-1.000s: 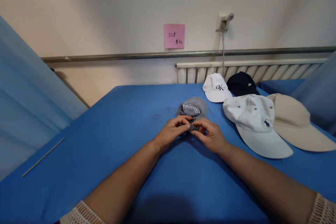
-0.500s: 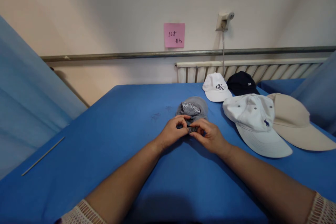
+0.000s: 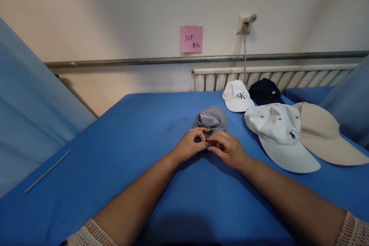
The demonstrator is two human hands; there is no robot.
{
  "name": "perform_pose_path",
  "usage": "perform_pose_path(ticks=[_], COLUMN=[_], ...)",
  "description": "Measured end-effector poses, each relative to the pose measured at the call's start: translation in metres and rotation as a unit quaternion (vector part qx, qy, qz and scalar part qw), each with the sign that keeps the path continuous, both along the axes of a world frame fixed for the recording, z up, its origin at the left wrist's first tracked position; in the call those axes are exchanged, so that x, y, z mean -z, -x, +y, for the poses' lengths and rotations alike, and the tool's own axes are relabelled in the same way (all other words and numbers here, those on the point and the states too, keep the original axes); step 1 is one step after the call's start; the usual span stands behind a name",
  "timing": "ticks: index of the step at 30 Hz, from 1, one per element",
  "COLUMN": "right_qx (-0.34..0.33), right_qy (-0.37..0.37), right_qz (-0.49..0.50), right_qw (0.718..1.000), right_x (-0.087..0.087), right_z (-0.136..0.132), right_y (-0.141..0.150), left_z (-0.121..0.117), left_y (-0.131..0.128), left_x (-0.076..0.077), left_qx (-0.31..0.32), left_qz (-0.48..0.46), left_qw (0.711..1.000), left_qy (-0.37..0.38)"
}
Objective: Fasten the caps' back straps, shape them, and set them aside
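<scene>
A grey baseball cap [image 3: 211, 117] with white lettering lies on the blue-covered table, its brim pointing away from me. At the cap's near edge, my left hand [image 3: 192, 141] pinches the back strap between thumb and fingers. My right hand [image 3: 227, 147] pinches the same strap from the other side, its fingertips almost meeting those of the left. A small metal-looking piece shows between the fingertips; most of the strap is hidden by my fingers.
Right of my hands lie a pale cap [image 3: 275, 134] with a small horse logo, a beige cap [image 3: 321, 127], a white cap [image 3: 236, 94] and a dark cap [image 3: 265, 90]. A thin stick [image 3: 47, 172] lies at the table's left edge. A radiator [image 3: 288, 76] stands behind.
My right fingertips have shifted slightly left, closer to my left fingertips, so less of the strap shows between them. The cap stays in place.
</scene>
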State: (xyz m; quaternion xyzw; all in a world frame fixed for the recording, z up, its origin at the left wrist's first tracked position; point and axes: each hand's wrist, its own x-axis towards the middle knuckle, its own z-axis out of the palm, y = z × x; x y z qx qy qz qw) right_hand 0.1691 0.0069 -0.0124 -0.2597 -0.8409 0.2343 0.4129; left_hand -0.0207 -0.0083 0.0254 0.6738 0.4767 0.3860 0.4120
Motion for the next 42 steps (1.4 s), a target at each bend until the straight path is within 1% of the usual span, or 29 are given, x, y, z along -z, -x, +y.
perform_pose_path(ticks=[7,13,16,26,30,35,42], right_qx=[0.002,0.027,0.028,0.008,0.015,0.041,0.035], right_qy=[0.001,0.008,0.014,0.030,0.031,0.039,0.050], right_qz=[0.013,0.066,0.075,0.059,0.063,0.097,0.098], right_qw=[1.000,0.997,0.997,0.998,0.997,0.994,0.993], right_x=[0.001,0.004,0.003,0.004,0.004,0.003,0.003], right_z=[0.000,0.003,0.003,0.003,0.003,0.003,0.003], right_y=[0.000,0.000,0.000,0.001,0.001,0.001,0.000], left_z=[-0.001,0.001,0.001,-0.003,-0.001,0.004,0.002], left_y=[0.002,0.005,0.006,0.002,0.003,0.007,0.006], left_x=[0.001,0.001,0.000,-0.001,0.003,0.008,0.007], left_qx=[0.008,0.008,0.012,0.026,0.024,0.029,0.023], left_qz=[-0.047,-0.098,-0.109,-0.112,-0.123,-0.146,-0.147], left_qw=[0.998,0.993,0.992,0.992,0.990,0.987,0.987], left_qy=[0.039,0.066,0.069,0.058,0.057,0.061,0.067])
